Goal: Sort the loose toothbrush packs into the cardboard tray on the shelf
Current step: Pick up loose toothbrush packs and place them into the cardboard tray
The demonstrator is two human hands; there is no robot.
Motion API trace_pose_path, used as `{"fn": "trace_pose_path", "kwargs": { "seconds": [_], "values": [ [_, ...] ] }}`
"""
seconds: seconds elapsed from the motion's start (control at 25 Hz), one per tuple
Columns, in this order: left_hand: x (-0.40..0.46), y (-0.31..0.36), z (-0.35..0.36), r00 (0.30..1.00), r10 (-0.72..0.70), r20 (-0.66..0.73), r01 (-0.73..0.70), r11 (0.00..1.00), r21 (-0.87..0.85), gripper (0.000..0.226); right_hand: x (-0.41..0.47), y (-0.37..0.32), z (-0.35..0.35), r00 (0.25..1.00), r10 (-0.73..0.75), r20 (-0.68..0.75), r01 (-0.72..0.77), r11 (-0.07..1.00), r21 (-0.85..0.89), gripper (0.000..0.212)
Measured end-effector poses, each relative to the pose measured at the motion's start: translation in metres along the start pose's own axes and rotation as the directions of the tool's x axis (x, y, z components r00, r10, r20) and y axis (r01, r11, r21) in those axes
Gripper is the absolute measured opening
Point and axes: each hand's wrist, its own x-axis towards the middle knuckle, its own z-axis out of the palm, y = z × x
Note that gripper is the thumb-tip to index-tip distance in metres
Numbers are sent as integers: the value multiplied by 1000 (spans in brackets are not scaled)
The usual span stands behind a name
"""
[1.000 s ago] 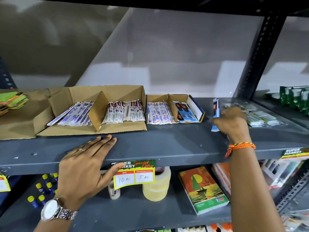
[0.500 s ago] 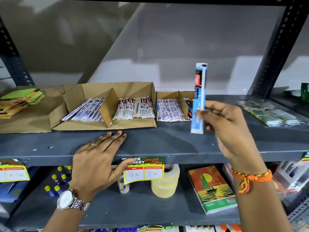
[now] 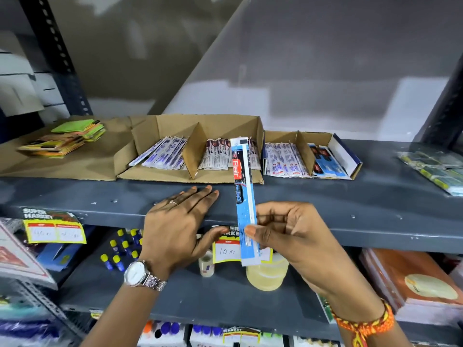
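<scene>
Upright, a slim glossy blue pack (image 3: pixel 244 196) (pinched low) in the right hand (image 3: pixel 288 236); left hand (image 3: pixel 175 221) flat, empty.

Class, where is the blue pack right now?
Centre of the head view: the blue pack stands upright, pinched in the right hand, beside the left hand resting on the shelf edge.

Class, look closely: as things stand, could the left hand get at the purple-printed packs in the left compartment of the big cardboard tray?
Probably yes. The left hand lies flat and empty on the shelf edge, just in front of the cardboard tray. The tray's front is open, and nothing stands between the hand and the purple-printed packs.
</scene>
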Motion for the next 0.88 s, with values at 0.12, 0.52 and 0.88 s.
{"fn": "trace_pose_path", "kwargs": {
  "seconds": [0.12,0.52,0.88],
  "values": [
    [1,0,0,1000,10,-1,-10,1000,-6,74,-4,8,6,999,33,19,-34,999,28,12],
    [-1,0,2,1000,2,-13,-2,1000,-9,76,-8,15,7,995,91,29,-92,995,37,14],
    [-2,-1,3,999,14,-43,-14,1000,0,73,3,-3,-21,989,27,-148,-23,999,28,29]
  ]
}}
